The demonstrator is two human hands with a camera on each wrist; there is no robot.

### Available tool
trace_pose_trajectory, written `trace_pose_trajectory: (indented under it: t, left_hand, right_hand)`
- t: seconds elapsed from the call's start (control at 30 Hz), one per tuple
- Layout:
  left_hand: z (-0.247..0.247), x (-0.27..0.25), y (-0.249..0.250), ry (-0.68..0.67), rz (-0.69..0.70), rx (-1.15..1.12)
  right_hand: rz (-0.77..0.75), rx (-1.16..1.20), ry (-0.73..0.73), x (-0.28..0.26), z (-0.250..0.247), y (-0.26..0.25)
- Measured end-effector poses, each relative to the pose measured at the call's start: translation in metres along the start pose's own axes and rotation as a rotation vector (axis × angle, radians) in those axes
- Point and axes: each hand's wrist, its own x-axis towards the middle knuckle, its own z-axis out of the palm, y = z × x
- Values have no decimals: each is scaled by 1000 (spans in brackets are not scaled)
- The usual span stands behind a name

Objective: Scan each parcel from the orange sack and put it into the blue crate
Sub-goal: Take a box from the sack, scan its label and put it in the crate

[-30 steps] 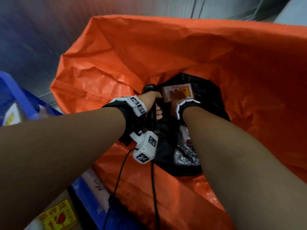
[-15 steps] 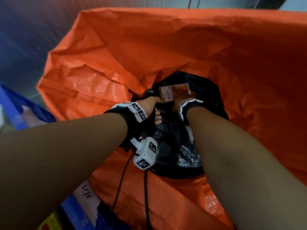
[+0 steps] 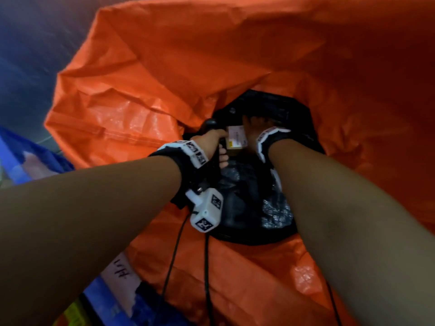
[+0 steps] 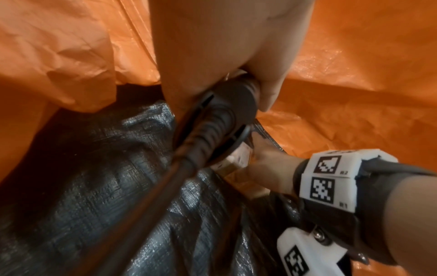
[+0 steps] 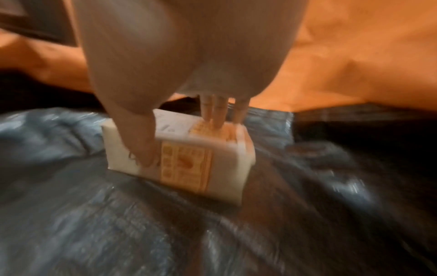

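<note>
Deep in the sack (image 3: pixel 164 78), a small box (image 5: pixel 189 158) is pinched by the right hand (image 5: pixel 184 61), thumb on one side face and fingertips (image 5: pixel 214 114) on the far edge, while it rests on a black woven bag (image 5: pixel 118 224). A scanner (image 4: pixel 227 112) is gripped in the left hand (image 4: pixel 220 46), its nose just beside the box. By its size and square edges, the box is judged light and stiff; the wrap may prove slippery. A hold across the two opposite faces, as now taken, should serve, provided the label (image 3: pixel 236 135) is left uncovered for scanning. Part of the crate (image 3: pixel 16 158) is seen at left, outside the sack.
</note>
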Motion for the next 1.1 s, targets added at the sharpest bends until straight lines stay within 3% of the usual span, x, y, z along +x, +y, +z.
trace_pose_trajectory:
  t: [0.2, 0.3, 0.4, 0.5, 0.67, 0.87, 0.97, 1.1]
  left_hand:
    - [-4, -4, -4, 105, 66, -45]
    - [-3, -14, -2, 119, 118, -94]
    - [-12, -24, 4, 55, 135, -91]
    - [-25, -47, 20, -64, 164, -77]
    - [-65, -146, 54, -83, 326, -129]
    - [-132, -313, 66, -40, 568, -204]
    - [-162, -386, 54, 47, 657, -307]
    - [-201, -463, 28, 123, 776, -419]
  right_hand:
    - [1, -189, -45, -35, 22, 2]
    - [25, -48, 106, -47, 32, 9]
    - [35, 158, 201, -66, 17, 12]
    - [39, 211, 254, -97, -26, 15]
    - [42, 137, 404, -166, -124, -22]
    - [-41, 179, 543, -293, -243, -123]
    - [-108, 274, 600, -360, -270, -177]
    - [-207, 454, 631, -437, -268, -242]
